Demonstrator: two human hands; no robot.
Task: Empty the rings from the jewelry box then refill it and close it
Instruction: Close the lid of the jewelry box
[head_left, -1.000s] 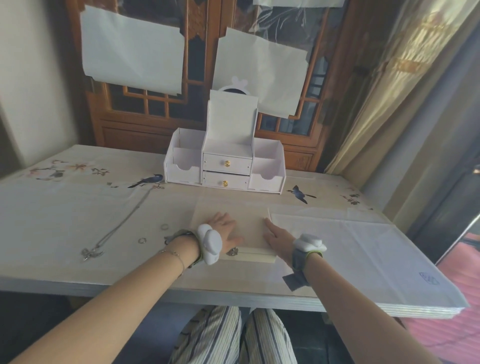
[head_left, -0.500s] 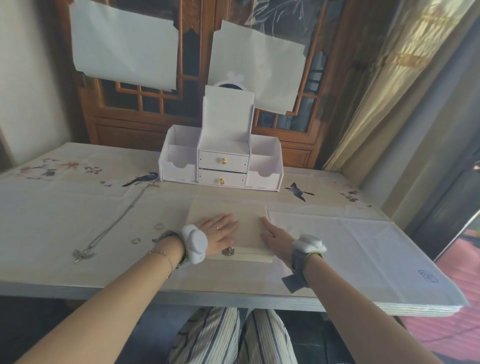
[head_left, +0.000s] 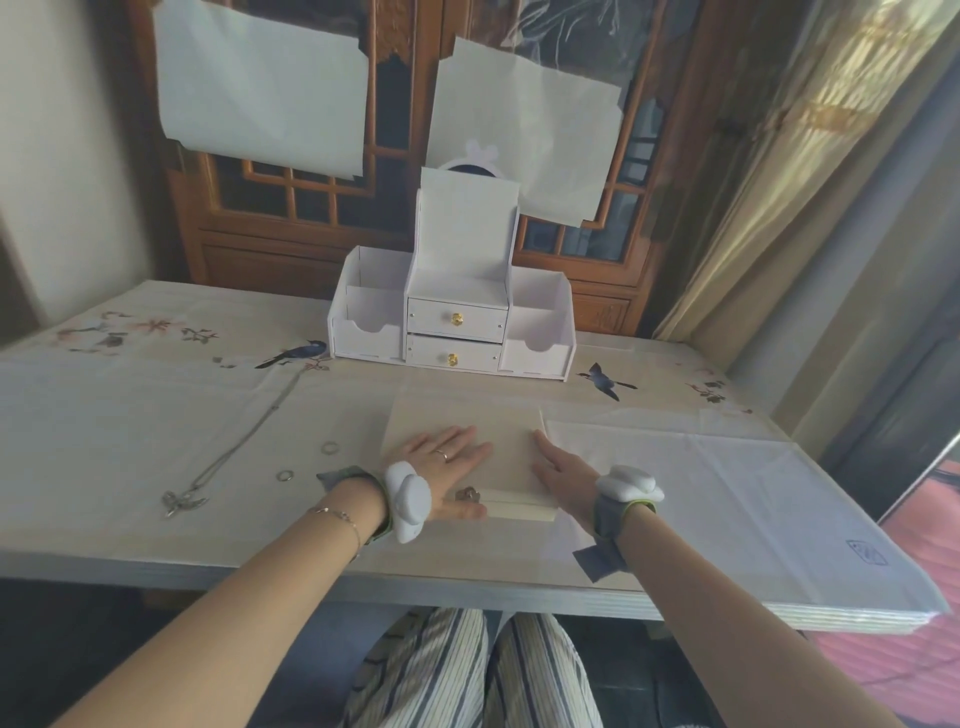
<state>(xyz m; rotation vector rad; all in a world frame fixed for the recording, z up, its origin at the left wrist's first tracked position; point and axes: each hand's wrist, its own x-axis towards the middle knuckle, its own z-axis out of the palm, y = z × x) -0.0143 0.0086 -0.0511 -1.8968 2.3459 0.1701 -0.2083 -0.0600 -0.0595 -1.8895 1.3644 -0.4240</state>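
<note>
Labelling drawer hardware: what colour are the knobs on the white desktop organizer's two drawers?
Gold, on both knobs of the white desktop organizer; head view shows them.

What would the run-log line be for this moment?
jewelry box: closed, flat on table | left hand: flat on lid | right hand: at right edge | two rings: loose, left of box

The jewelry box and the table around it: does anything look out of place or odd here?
Yes. The jewelry box is closed under both hands, yet two rings and a necklace lie loose on the table to its left.
</note>
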